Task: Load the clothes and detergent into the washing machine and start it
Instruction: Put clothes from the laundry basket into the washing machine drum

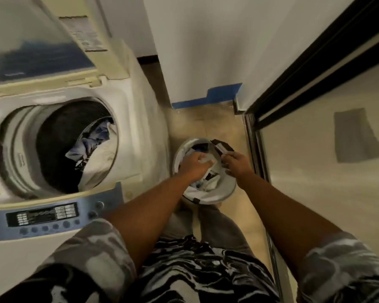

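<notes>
Left grip (pixel 195 163) is down in the laundry basket (pixel 232 190) with its fingers curled round a pale bit of the clothes (pixel 208 184), looks like it's bunching up a handful to lift out. Right grip (pixel 236 162) is at the basket's far rim, too blurry to tell if it's got cloth, the rim or nothing, my guess is it's steadying things so the pile comes out in one go. Basket sits on the floor (pixel 206 123) just beside the washing machine (pixel 144 119), which makes sense, short swing left to the opening. Control panel (pixel 42 215) runs along the near edge facing the person, buttons and a dark display with text, but it's all smeared so no brand or label is readable. Past that the drum (pixel 59 138) has some blue and white laundry (pixel 92 147) in it, so loading seems partway. Lid (pixel 31 40) is tipped up at the back out of the way, and the sticker (pixel 85 33) on it has print, unreadable too. No detergent in view anywhere
</notes>
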Available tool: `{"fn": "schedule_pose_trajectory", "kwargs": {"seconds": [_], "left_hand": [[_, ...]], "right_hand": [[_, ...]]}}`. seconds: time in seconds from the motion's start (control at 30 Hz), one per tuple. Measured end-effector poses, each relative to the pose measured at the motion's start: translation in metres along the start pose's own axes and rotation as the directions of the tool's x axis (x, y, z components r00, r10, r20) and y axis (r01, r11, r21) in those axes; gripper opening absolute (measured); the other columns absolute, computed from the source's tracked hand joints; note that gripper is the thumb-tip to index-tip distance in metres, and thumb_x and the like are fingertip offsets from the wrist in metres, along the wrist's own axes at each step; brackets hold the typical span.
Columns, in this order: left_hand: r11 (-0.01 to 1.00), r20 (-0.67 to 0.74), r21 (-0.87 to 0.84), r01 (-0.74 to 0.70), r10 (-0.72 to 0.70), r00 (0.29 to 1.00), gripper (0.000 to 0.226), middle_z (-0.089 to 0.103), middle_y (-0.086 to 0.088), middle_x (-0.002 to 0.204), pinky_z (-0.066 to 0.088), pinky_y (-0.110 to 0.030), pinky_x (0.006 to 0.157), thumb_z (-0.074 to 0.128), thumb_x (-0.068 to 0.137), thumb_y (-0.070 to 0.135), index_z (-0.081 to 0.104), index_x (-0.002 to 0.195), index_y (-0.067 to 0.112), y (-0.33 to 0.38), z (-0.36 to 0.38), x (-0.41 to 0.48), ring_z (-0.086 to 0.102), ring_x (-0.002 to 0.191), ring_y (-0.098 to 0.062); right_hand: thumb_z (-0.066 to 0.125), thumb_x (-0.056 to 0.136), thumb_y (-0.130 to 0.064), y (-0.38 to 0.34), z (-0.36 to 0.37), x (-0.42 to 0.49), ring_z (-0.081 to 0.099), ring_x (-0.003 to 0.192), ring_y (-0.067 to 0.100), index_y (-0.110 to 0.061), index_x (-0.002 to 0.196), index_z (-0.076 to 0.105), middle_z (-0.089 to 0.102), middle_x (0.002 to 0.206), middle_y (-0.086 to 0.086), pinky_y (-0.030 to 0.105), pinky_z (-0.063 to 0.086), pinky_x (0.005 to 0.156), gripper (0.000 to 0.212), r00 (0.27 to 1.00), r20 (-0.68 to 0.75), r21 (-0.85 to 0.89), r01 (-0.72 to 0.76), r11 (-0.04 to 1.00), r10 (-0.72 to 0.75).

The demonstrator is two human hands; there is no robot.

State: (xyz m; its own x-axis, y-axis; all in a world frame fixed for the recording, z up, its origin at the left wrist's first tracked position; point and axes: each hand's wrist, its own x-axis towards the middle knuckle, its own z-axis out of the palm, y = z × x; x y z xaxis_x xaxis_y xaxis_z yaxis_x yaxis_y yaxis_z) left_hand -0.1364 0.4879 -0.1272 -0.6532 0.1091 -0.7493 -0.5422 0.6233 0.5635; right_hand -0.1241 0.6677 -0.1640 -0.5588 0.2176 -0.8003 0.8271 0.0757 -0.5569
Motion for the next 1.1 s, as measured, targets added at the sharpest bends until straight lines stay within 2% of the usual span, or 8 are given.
{"fn": "schedule_pose_trajectory", "kwargs": {"seconds": [0.17, 0.47, 0.6, 0.73, 0.83, 0.9, 1.0, 1.1], "left_hand": [[0.988, 0.055, 0.099, 0.118, -0.124, 0.991, 0.046, 0.071, -0.009, 0.126, 0.051, -0.034, 0.088, 0.067, 0.099, 0.053, 0.066, 0.128, 0.017, -0.058, 0.047, 0.044, 0.067, 0.11, -0.028], [0.961, 0.027, 0.061, 0.268, -0.27, 0.962, 0.041, 0.068, -0.012, 0.132, 0.049, -0.034, 0.096, 0.069, 0.102, 0.036, 0.064, 0.133, 0.01, -0.157, 0.127, 0.16, 0.064, 0.121, -0.032], [0.95, 0.043, 0.071, 0.304, -0.308, 0.95, 0.05, 0.07, -0.01, 0.122, 0.053, -0.038, 0.094, 0.066, 0.092, 0.054, 0.069, 0.121, 0.013, -0.199, 0.164, 0.21, 0.068, 0.113, -0.03], [0.944, -0.003, 0.029, 0.327, -0.327, 0.945, 0.077, 0.069, -0.012, 0.117, 0.058, -0.044, 0.093, 0.053, 0.071, 0.076, 0.07, 0.112, 0.014, -0.255, 0.203, 0.252, 0.069, 0.104, -0.03], [0.928, -0.016, -0.048, 0.369, -0.37, 0.929, 0.058, 0.061, -0.007, 0.143, 0.048, -0.035, 0.107, 0.071, 0.092, 0.055, 0.063, 0.137, 0.019, -0.243, 0.202, 0.242, 0.061, 0.128, -0.028], [0.912, -0.027, -0.095, 0.4, -0.404, 0.914, 0.055, 0.057, -0.006, 0.149, 0.043, -0.028, 0.102, 0.073, 0.096, 0.043, 0.06, 0.143, 0.018, -0.247, 0.207, 0.242, 0.058, 0.134, -0.026], [0.9, -0.041, -0.137, 0.413, -0.422, 0.906, 0.049, 0.059, -0.004, 0.148, 0.04, -0.023, 0.096, 0.071, 0.1, 0.037, 0.061, 0.143, 0.016, -0.258, 0.215, 0.245, 0.059, 0.133, -0.024], [0.894, -0.058, -0.229, 0.384, -0.406, 0.912, 0.046, 0.064, -0.003, 0.141, 0.049, -0.034, 0.108, 0.065, 0.102, 0.044, 0.062, 0.141, 0.019, -0.264, 0.213, 0.254, 0.061, 0.13, -0.025]], "right_hand": [[0.074, 0.097, -0.02, 0.069, -0.012, 0.049, 0.072, 0.096, 0.034, -0.009, 0.119, 0.071, 0.075, 0.112, 0.022, 0.044, 0.057, 0.079, 0.025, 0.994, 0.044, -0.167, -0.088, 0.982, 0.096], [0.071, 0.098, -0.028, 0.195, 0.013, 0.171, 0.072, 0.103, 0.027, -0.016, 0.127, 0.069, 0.074, 0.113, 0.01, 0.049, 0.06, 0.097, 0.031, 0.974, 0.109, -0.35, -0.147, 0.925, 0.197], [0.074, 0.096, -0.033, 0.231, 0.038, 0.24, 0.072, 0.109, 0.033, -0.017, 0.129, 0.069, 0.074, 0.119, 0.013, 0.054, 0.059, 0.1, 0.037, 0.975, 0.128, -0.368, -0.125, 0.921, 0.184], [0.08, 0.094, -0.02, 0.25, 0.065, 0.299, 0.063, 0.124, 0.029, -0.003, 0.136, 0.064, 0.065, 0.133, 0.012, 0.025, 0.049, 0.095, 0.047, 0.982, 0.14, -0.401, -0.065, 0.914, 0.131], [0.082, 0.091, -0.016, 0.256, 0.085, 0.34, 0.05, 0.142, 0.03, -0.007, 0.142, 0.06, 0.041, 0.16, 0.017, 0.015, 0.044, 0.094, 0.056, 0.985, 0.136, -0.364, -0.052, 0.93, 0.108], [0.08, 0.094, -0.022, 0.254, 0.093, 0.356, 0.035, 0.152, 0.024, -0.014, 0.149, 0.056, 0.019, 0.171, 0.011, 0.011, 0.034, 0.095, 0.06, 0.985, 0.121, -0.359, -0.07, 0.931, 0.121], [0.078, 0.096, -0.026, 0.255, 0.102, 0.372, 0.048, 0.142, 0.025, -0.012, 0.151, 0.053, 0.039, 0.164, 0.009, 0.016, 0.045, 0.092, 0.062, 0.973, 0.162, -0.298, -0.109, 0.949, 0.162], [0.079, 0.095, -0.017, 0.258, 0.102, 0.356, 0.063, 0.118, 0.024, -0.005, 0.142, 0.061, 0.061, 0.142, 0.014, 0.011, 0.055, 0.077, 0.052, 0.963, 0.217, -0.207, -0.115, 0.972, 0.161]]}}
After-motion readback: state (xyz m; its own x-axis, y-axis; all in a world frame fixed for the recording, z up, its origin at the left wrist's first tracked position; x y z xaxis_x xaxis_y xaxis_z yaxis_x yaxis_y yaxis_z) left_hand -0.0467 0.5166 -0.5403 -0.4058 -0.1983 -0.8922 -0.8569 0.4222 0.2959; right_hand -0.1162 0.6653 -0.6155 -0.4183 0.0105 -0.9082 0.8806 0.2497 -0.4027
